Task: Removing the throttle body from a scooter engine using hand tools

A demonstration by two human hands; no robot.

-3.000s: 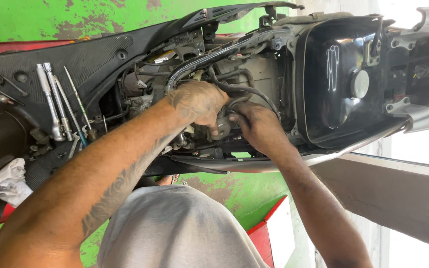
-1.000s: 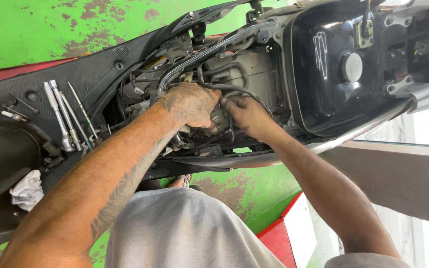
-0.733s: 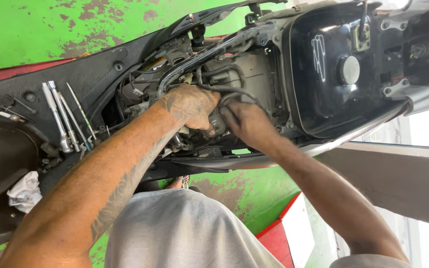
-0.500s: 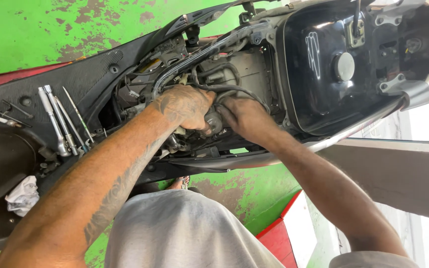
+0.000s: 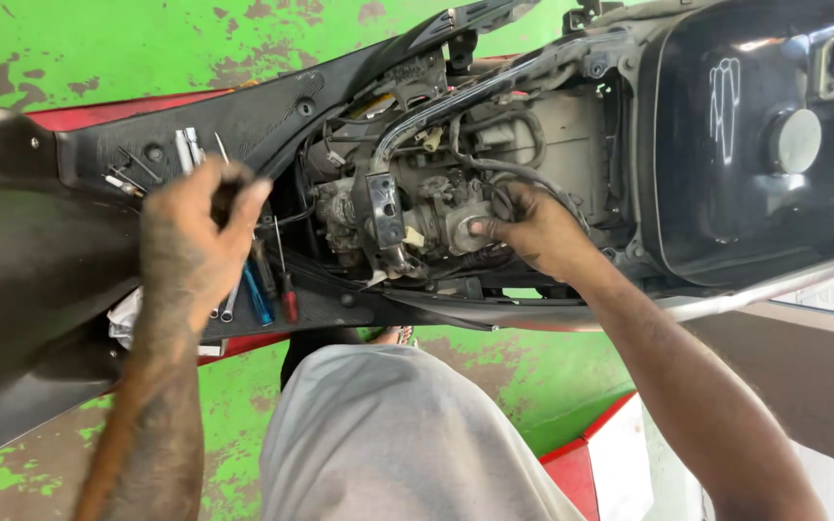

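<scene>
I look down on a scooter with its body panels off. My left hand (image 5: 195, 241) hovers over a row of hand tools (image 5: 185, 150) lying on the black footboard (image 5: 79, 241), fingers curled around something dark. Whether it grips a tool I cannot tell. A blue-handled tool (image 5: 258, 294) and a red-handled screwdriver (image 5: 289, 304) stick out below the hand. My right hand (image 5: 542, 232) reaches into the open engine bay and holds the metal carburettor (image 5: 436, 217), thumb pressed on its side. Black hoses (image 5: 494, 164) loop above it.
A glossy black under-seat tub (image 5: 726, 145) with a round grey cap (image 5: 793, 140) fills the right. A white rag (image 5: 123, 318) lies at the footboard's edge. My grey-clad knee (image 5: 388, 434) is below, over a worn green floor (image 5: 494, 367).
My left hand has left the engine bay and moved left to the tools on the footboard. My right hand stays on the carburettor, which now shows.
</scene>
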